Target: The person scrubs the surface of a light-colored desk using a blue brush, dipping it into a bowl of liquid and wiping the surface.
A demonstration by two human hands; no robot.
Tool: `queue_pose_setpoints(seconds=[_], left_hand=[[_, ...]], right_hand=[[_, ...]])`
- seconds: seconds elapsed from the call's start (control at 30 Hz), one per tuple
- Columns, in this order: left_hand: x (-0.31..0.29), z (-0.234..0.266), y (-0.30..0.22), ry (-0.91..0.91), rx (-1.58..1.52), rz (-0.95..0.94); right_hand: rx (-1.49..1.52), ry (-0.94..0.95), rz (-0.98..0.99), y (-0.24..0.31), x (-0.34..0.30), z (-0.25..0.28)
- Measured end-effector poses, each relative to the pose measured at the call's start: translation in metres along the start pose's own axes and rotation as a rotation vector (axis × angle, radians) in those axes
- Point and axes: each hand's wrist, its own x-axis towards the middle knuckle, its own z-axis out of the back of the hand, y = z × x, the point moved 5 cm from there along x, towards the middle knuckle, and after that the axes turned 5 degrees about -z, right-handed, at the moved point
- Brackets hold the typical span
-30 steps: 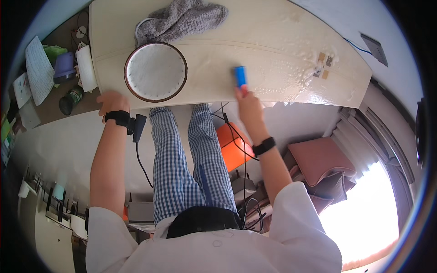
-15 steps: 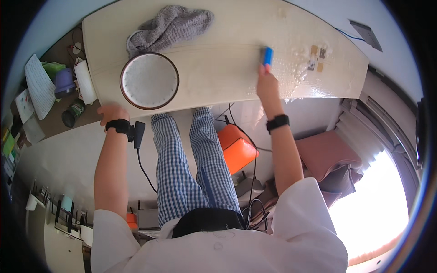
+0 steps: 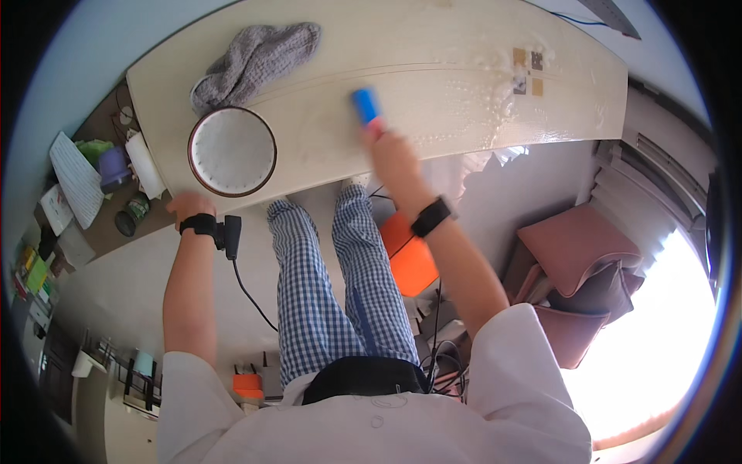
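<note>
In my right hand [image 3: 393,158] is a small blue brush [image 3: 364,104] with a pinkish part near my fingers; motion blurs it. Its head is over the middle of the pale table [image 3: 325,147]. Foamy suds [image 3: 495,116] and wet streaks lie on the tabletop to the right of it. My left hand [image 3: 191,206] rests at the table's near left corner, holding nothing, fingers partly visible. Close to that hand stands a round white bowl [image 3: 232,151] with a brown rim. A crumpled grey cloth [image 3: 259,62] lies just behind the bowl.
A brown side surface at the left carries a purple container [image 3: 114,168], a white roll [image 3: 145,164], a dark jar [image 3: 132,215] and papers [image 3: 76,178]. Below the table are an orange object [image 3: 410,259] and black cables. A pink chair [image 3: 576,247] stands at right.
My right hand has swept the brush leftward across the table, away from the suds. My left hand stays at the corner. The whole view has shifted slightly.
</note>
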Motion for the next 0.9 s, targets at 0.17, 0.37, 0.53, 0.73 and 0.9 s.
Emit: queue_pose_setpoints(seconds=[0.17,0.37,0.53,0.73,0.9], left_hand=[[-0.003,-0.032,0.053,0.009,-0.028,0.090],[-0.042,0.001,0.055,0.001,-0.015,0.070],[-0.022,-0.016,0.062,-0.016,-0.026,0.099],[0.005,-0.037,0.059,0.037,-0.108,0.174],[0.023,-0.084,0.087,-0.081,-1.395,0.747]], right_hand=[[0.378,0.179,0.084,0.029,-0.046,0.001],[0.793,-0.054,-0.156,-0.066,-0.025,0.017],[1.290,0.043,-0.353,-0.119,-0.028,0.002],[1.767,0.054,-0.258,-0.113,-0.025,-0.002],[1.685,0.174,-0.431,-0.121,-0.018,-0.014]])
